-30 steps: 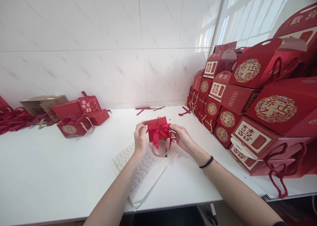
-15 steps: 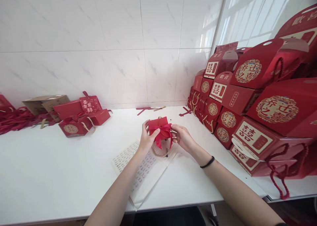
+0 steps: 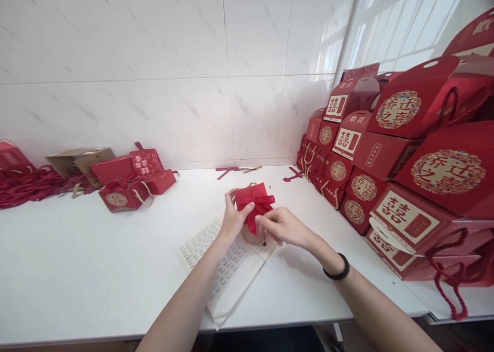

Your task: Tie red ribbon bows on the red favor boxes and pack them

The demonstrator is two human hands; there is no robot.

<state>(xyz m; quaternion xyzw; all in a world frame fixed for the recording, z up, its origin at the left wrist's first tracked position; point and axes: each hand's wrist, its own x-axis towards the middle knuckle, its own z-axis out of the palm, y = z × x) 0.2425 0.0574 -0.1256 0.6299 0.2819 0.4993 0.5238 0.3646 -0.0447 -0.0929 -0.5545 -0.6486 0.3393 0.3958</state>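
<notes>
A small red gift box (image 3: 250,191) with a red ribbon bow (image 3: 259,206) tied on it is held up over the table. My left hand (image 3: 235,215) grips the box from its left side, thumb pressed on the bow's middle. At the bow's lower right, my right hand (image 3: 283,226) is closed with fingertips pinched at a hanging ribbon tail. A twisted cord handle (image 3: 250,237) hangs below the box, partly behind my right fingers. Beneath lies an open notebook (image 3: 231,269) with rows of handwriting, partly covered by my left forearm.
Stacked red gift boxes (image 3: 401,151) rise along the right side. To the left stand a few red boxes (image 3: 123,195), a brown cardboard box (image 3: 83,161) and a heap of red ribbons (image 3: 31,185). Ribbon scraps (image 3: 227,171) lie by the wall, on the white table (image 3: 96,280).
My right hand has moved from the bow's right loop down and left to the hanging tail. The right loop now sticks out freely. My left hand keeps its hold; the view has shifted slightly.
</notes>
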